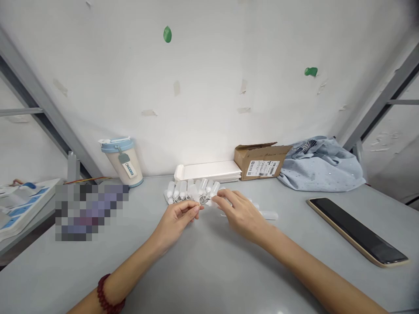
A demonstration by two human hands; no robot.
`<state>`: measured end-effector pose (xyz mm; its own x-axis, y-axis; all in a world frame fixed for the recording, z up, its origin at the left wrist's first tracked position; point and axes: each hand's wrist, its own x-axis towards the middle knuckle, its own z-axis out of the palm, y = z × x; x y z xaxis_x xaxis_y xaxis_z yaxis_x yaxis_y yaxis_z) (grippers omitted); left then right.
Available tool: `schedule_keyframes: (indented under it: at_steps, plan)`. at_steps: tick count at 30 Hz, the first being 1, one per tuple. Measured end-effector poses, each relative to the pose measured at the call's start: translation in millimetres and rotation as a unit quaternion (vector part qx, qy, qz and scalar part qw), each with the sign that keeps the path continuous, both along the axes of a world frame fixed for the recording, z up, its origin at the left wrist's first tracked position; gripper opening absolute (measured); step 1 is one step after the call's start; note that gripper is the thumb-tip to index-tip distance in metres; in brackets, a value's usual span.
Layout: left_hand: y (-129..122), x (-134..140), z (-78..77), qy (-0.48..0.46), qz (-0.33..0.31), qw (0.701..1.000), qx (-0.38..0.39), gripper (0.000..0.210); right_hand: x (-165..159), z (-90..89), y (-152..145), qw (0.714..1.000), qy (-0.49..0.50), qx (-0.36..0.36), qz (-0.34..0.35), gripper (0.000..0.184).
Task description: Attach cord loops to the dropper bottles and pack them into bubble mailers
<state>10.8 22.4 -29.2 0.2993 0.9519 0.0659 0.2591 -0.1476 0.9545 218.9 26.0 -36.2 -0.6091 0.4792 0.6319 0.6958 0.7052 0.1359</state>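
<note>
My left hand is closed in a pinch, thumb against forefinger. Whatever lies between these fingertips is too small to make out; a translucent white piece shows just above them. My right hand is at the right end of a cluster of small clear plastic bottles, its fingers bent and slightly apart, with nothing plainly held. Thin grey loops lie among the bottles. Beside the right wrist, another clear tube-like bottle lies on its side; the right hand hides part of the pieces near it.
Behind the bottles lies a stack of flat white boxes, with an open cardboard box to its right. A cup stands left, near a blurred patch. Blue cloth and a phone are right; a power strip sits far left.
</note>
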Motion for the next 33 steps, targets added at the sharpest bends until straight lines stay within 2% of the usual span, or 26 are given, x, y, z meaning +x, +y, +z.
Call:
schedule_keyframes:
  at_steps: [11, 16, 22, 26, 33]
  plan:
    - [-1.1, 0.2, 1.9, 0.015, 0.010, 1.000, 0.008, 0.030, -0.3, -0.3, 0.2, 0.999, -0.002, -0.044, 0.022, 0.029]
    - [-1.6, -0.2, 0.9, 0.027, 0.011, 0.999, 0.023, 0.028, -0.4, -0.4, -2.3, 0.999, -0.006, -0.036, 0.010, 0.037]
    - [-3.6, 1.5, 1.6, 0.062, 0.009, 0.996, 0.059, 0.027, -3.7, -0.7, -5.5, 0.998, 0.001, -0.043, 0.056, 0.038]
    - [-4.8, 4.4, 0.0, 0.068, 0.011, 0.996, 0.057, 0.029, -5.8, -3.0, -4.0, 0.997, 0.018, -0.033, 0.072, 0.040]
    - [-8.7, 6.2, -0.8, 0.074, -0.003, 0.996, 0.055, 0.027, -4.4, -6.8, -0.8, 0.992, 0.023, -0.057, 0.106, 0.041]
